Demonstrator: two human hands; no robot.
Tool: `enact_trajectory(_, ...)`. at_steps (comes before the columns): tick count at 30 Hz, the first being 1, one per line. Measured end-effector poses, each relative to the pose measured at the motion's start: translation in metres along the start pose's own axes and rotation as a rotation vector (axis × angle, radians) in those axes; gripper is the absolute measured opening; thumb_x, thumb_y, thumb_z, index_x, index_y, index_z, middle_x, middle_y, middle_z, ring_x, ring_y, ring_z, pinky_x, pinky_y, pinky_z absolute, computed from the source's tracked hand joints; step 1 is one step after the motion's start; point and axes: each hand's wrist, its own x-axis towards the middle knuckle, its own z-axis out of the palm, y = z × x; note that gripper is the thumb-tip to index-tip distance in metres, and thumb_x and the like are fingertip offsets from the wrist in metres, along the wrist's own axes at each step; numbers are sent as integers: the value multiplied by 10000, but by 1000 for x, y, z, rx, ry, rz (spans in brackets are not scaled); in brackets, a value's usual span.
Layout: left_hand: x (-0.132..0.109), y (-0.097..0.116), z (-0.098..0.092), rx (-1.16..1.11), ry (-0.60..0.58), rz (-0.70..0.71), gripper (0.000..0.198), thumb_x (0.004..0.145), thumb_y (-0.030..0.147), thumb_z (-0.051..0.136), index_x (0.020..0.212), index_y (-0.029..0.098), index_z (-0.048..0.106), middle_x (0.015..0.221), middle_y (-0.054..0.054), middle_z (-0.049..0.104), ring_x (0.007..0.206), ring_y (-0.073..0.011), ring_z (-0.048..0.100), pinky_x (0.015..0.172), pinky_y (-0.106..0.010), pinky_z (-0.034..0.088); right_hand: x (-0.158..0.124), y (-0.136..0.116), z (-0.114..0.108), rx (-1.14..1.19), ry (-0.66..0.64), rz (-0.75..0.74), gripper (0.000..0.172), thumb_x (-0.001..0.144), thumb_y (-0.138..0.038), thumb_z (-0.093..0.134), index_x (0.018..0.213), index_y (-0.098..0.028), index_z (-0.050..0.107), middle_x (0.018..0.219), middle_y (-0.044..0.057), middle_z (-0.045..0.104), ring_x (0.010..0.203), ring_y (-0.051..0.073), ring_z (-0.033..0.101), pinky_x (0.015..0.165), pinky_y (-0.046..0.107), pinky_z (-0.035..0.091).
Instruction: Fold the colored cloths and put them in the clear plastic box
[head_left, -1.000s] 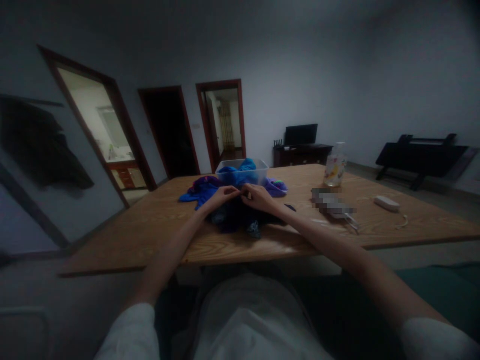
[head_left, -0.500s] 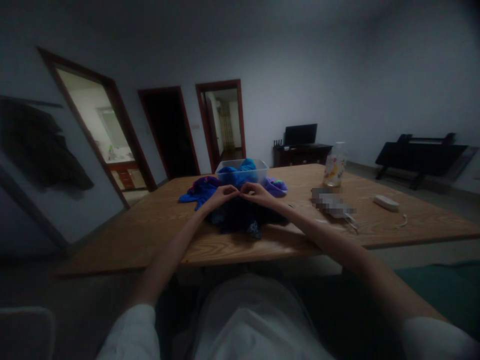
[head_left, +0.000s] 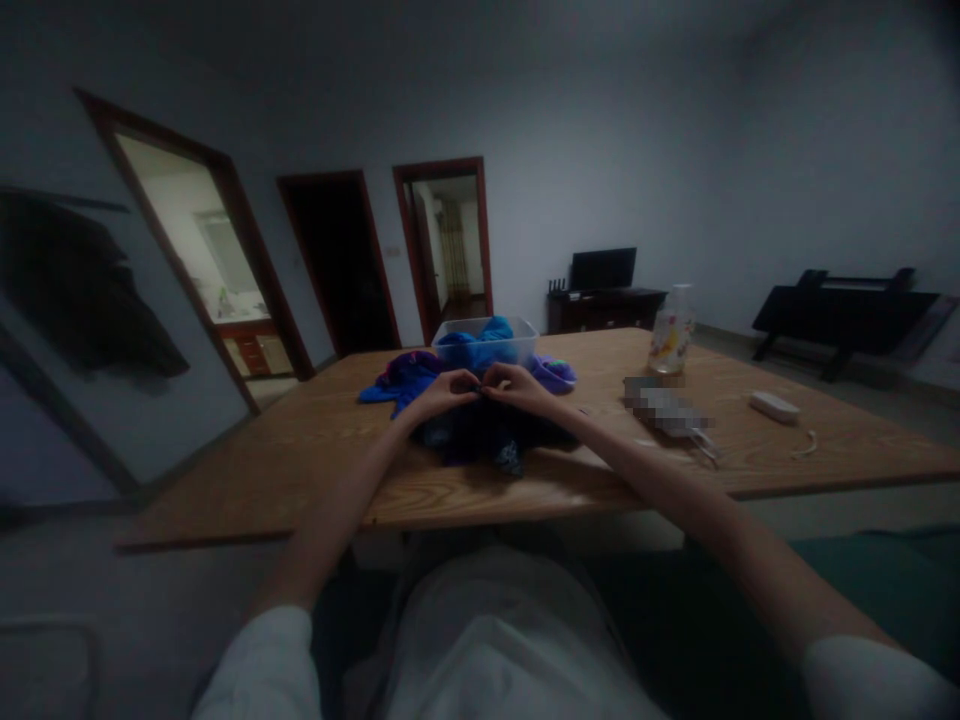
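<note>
A dark, nearly black piece of cloth [head_left: 480, 440] with a small pale pattern at its front lies crumpled on the table, its upper part raised between my hands. My left hand [head_left: 450, 388] pinches it with the fingertips. Right beside it, my right hand [head_left: 514, 385] pinches the same cloth, the two hands almost touching. Just left of them lies a bright blue and purple cloth [head_left: 409, 385]. Behind the hands stands a clear plastic box [head_left: 525, 345] with blue cloth [head_left: 491, 340] in it. A purple cloth [head_left: 553, 374] rests at the box's right.
On the wooden table [head_left: 285, 470], to the right, are a clear bottle [head_left: 670, 335] with a coloured print, a blurred-out flat object [head_left: 664, 408] with a strap, and a white oblong device [head_left: 775, 406] with a cord. The table's near edge runs in front of my body.
Both hands stay together on the dark cloth, with only a slight shift of the fingers. A bit of the cloth shows between the fingertips now. Other things have not moved.
</note>
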Motion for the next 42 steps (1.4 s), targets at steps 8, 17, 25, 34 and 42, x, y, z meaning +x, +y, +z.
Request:
enact_trajectory(8, 1, -7, 4, 36, 31, 23, 359, 813, 437, 767, 1015, 150, 688, 1020, -74, 705, 974, -232, 648, 938, -363, 507, -1, -2, 1, -13, 6, -62, 258, 909, -403, 690, 989, -159, 670, 908, 37, 689, 786, 168, 609, 704, 270, 493)
enact_trajectory(17, 3, -14, 9, 45, 26, 55, 346, 880, 458, 704, 1045, 156, 684, 1067, -77, 708, 1009, -236, 646, 959, -357, 499, -3, 1, 6, -163, 73, -89, 180, 862, -266, 667, 1009, -168, 634, 878, 24, 680, 724, 154, 610, 659, 259, 480)
enact_trajectory(25, 2, -16, 6, 74, -28, 52, 304, 896, 394, 681, 1073, 151, 725, 1090, -76, 738, 1047, -248, 665, 981, -360, 504, -5, 11, 10, -328, 81, -160, 171, 873, -200, 669, 1039, -179, 637, 879, 21, 694, 743, 158, 623, 661, 242, 455)
enact_trajectory(34, 5, -29, 4, 61, -24, -4, 382, 850, 481, 735, 1028, 143, 736, 1020, -75, 745, 953, -233, 673, 891, -336, 524, -7, 5, 11, -438, 83, -185, 206, 863, -147, 669, 1061, -189, 632, 950, 36, 688, 777, 162, 614, 677, 242, 443)
enact_trajectory(42, 4, -28, -2, 93, -89, -48, 369, 862, 474, 687, 1057, 166, 748, 1048, -54, 748, 1024, -251, 661, 970, -350, 488, -8, 10, 12, -503, 67, -246, 242, 864, -129, 670, 1091, -192, 619, 993, 36, 678, 791, 157, 610, 690, 240, 425)
